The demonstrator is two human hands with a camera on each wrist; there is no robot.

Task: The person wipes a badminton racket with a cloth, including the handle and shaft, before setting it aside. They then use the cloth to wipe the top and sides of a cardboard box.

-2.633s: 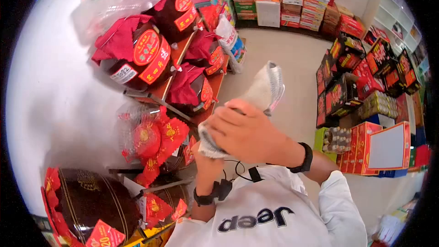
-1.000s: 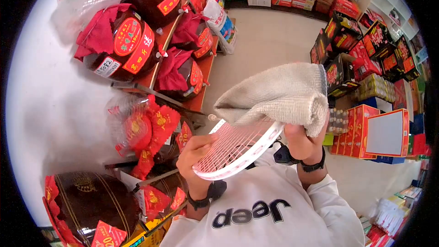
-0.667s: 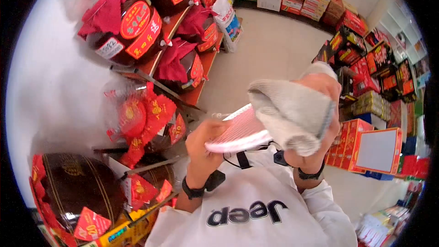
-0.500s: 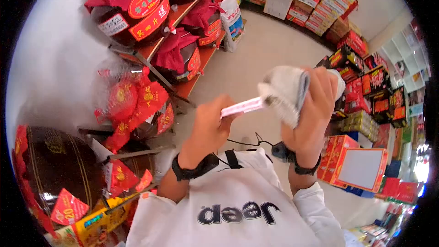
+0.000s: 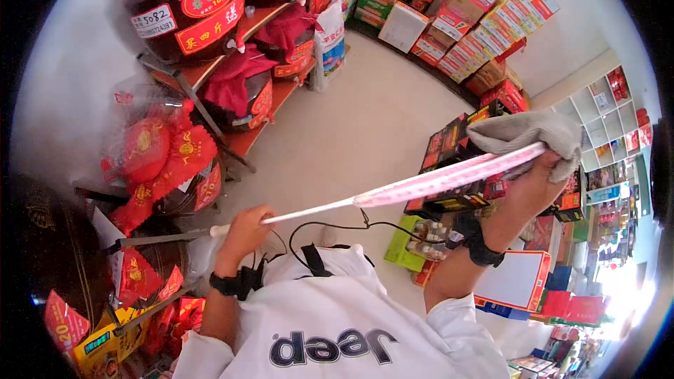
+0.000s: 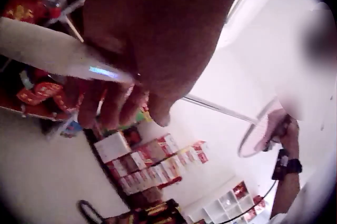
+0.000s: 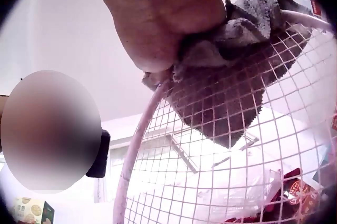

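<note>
A badminton racket (image 5: 435, 184) with a pink-and-white head stretches across the head view, seen nearly edge-on. My left hand (image 5: 242, 240) grips its pale handle (image 6: 47, 50), fingers curled round it in the left wrist view. At the far end of the racket, my right hand (image 5: 535, 188) holds a grey cloth (image 5: 521, 132) against the top of the frame. In the right wrist view, the cloth (image 7: 224, 103) bunches over the rim and hangs behind the strings (image 7: 295, 145). The right fingers are mostly hidden by the cloth.
Racks on the left carry dark jars (image 5: 184, 10) with red cloth covers. Black-and-red boxes (image 5: 444, 151) are stacked on the right, near the racket head. Cartons (image 5: 484, 24) line the back wall. A black cable (image 5: 337, 224) runs between the wrists.
Earlier the left hand held the racket's head side; now it is on the handle, further left. The right hand and cloth have moved right, and the racket now lies lengthwise between the hands.
</note>
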